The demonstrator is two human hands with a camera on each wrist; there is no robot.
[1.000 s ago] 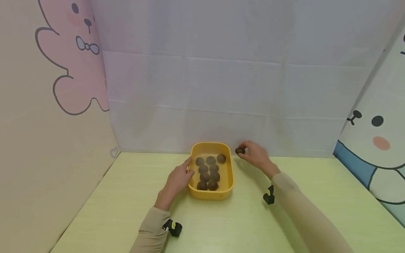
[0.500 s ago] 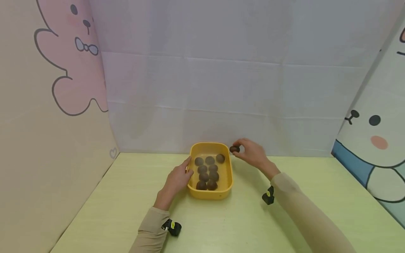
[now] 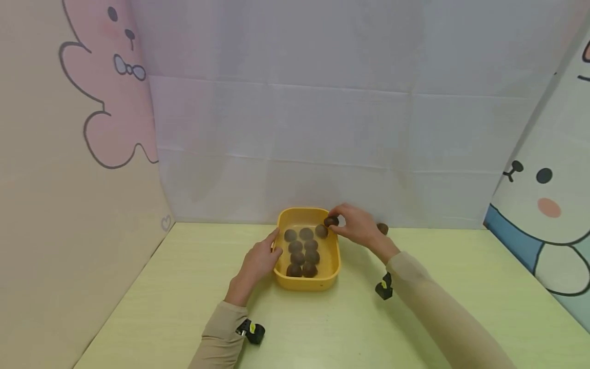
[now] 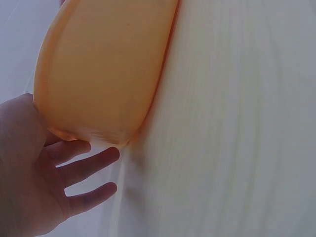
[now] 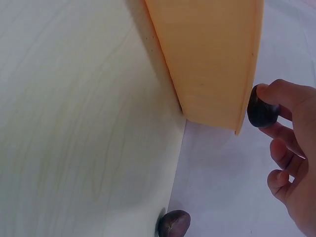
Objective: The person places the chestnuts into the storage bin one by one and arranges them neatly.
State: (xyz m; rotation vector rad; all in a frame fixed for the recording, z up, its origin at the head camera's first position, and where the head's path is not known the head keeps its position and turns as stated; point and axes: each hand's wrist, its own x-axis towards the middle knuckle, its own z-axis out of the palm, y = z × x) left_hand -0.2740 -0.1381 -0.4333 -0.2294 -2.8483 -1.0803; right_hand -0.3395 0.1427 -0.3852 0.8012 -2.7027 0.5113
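A yellow plastic bin [image 3: 338, 251] stands on the table near the back wall, with several dark round fruits [image 3: 311, 257] inside. My left hand [image 3: 258, 260] grips its left side, thumb over the rim; in the left wrist view the other fingers [image 4: 89, 165] spread beside the outer wall. At the bin's back right corner my right hand [image 3: 359, 225] pinches a dark purple-brown round fruit [image 5: 262, 107] between thumb and fingers, at rim height. Another such fruit [image 5: 174, 223] lies on the table by the back wall, partly behind the right hand in the head view.
A pale yellow-green table [image 3: 207, 256] carries everything. White cloth [image 3: 345, 128] hangs at the back, close behind the bin. Side panels with cartoon animals, a pink one [image 3: 120, 118] at left, stand at both edges. Black camera mounts [image 3: 251, 332] sit on both wrists.
My right hand has moved left with the fruit, from beside the bin to over its back right rim. A fruit behind that hand has come into view. The left hand keeps its place.
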